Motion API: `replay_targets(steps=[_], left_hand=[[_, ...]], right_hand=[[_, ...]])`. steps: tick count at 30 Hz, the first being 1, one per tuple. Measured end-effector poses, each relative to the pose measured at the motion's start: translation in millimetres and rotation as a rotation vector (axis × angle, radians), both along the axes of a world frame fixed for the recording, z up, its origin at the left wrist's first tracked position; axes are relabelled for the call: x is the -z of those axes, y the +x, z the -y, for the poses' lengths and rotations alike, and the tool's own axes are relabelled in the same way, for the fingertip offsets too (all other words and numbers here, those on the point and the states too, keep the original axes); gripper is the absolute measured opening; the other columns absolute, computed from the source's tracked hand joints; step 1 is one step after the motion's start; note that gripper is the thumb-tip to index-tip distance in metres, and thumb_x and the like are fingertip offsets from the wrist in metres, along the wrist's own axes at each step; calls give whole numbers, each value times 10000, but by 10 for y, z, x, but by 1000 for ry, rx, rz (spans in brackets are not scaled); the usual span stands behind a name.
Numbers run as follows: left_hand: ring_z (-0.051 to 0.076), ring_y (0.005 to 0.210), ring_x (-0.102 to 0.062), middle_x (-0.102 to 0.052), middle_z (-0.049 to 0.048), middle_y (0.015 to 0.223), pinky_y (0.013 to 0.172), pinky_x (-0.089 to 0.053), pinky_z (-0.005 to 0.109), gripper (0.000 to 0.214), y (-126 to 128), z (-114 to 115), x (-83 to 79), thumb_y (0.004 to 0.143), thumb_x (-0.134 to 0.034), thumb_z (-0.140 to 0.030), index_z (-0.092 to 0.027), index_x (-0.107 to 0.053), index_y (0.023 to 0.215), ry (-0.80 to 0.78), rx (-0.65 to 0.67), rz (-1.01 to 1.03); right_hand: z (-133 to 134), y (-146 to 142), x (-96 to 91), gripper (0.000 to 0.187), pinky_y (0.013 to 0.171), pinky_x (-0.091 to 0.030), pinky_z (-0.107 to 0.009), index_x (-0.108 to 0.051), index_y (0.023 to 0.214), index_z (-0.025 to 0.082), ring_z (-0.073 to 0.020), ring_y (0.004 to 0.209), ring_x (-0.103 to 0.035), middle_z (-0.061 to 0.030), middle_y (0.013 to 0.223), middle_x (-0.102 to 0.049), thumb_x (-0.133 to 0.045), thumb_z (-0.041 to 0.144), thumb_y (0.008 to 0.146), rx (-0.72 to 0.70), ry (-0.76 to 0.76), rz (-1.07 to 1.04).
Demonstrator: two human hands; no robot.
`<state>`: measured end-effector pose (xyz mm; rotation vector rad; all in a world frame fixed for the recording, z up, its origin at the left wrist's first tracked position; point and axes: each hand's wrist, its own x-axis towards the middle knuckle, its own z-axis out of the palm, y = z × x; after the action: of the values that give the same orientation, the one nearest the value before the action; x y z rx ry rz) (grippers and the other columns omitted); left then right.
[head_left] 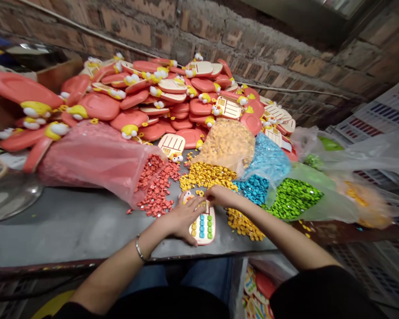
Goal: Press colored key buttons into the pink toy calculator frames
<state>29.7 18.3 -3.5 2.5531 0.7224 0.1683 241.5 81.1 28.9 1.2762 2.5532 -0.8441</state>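
I note a cream toy calculator (203,228) with coloured keys, long axis pointing away, duck end tilted left. The left hand (181,217) is grasping it; the right hand (221,196) touches its top edge, grip unclear.

The toy calculator (202,226) has a cream face, a coral-pink border, and columns of yellow, blue and green keys. Loose keys lie in single-colour heaps on the grey tabletop (69,226): red keys (156,188), yellow keys (206,175), blue keys (254,188) and green keys (294,198). Behind them, coral-pink calculator shells (146,97) are heaped with yellow-and-white duck ornaments (129,130). Cream faceplates (171,145) carry a red grid pattern. The wall is red-brown brick (186,35) with darker mortar lines.
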Motion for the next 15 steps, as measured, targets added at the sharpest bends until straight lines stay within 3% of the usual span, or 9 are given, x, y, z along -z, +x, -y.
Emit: replay_targets(steps=[2,4,8,9,12,15], left_hand=[[414,1414,-209,-184,201,1561,1072,-33,717,1064,-16,-11,-40,576,-767,-599,-229,-293,1454,6,0,22],[431,1410,-204,-141,191,1571,1058,-50,736,1137,-28,-16,-85,556,-793,-567,-267,-215,1489,24,-3,65],[424,1436,-113,-65,183,1581,1105,-113,665,1204,-47,-22,-176,541,-818,-563,-280,-160,1509,117,32,181],[414,1442,-92,-53,188,1580,1121,-140,627,1195,-57,-28,-200,549,-815,-572,-262,-169,1505,137,21,215],[359,1450,-106,-86,178,1577,1134,-215,530,1033,-106,-77,-266,673,-757,-527,-231,-195,1489,184,-94,277],[297,1426,-202,-222,147,1550,1130,-228,486,757,-152,-151,-296,793,-657,-344,-223,-290,1444,253,-239,235]], right_hand=[[169,7,-10,35,633,-419,-250,-678,793,156,-162,686,-585,-37,764,-690,-658,156,765,90,55,-136],[355,16,-13,142,676,-467,-277,-637,917,165,-181,763,-607,-58,875,-689,-599,279,842,246,54,-366],[829,109,26,288,620,-517,-305,-534,936,215,-202,730,-633,-26,801,-656,-544,492,857,623,-18,-746],[1000,167,53,317,610,-524,-311,-527,920,227,-211,727,-640,-25,799,-651,-556,532,838,713,3,-799],[1676,431,177,378,626,-555,-345,-558,939,261,-251,809,-660,-54,895,-657,-585,607,789,1065,259,-885],[2421,720,268,310,603,-563,-339,-589,1029,289,-231,808,-653,-48,930,-650,-527,556,884,1334,401,-757]])
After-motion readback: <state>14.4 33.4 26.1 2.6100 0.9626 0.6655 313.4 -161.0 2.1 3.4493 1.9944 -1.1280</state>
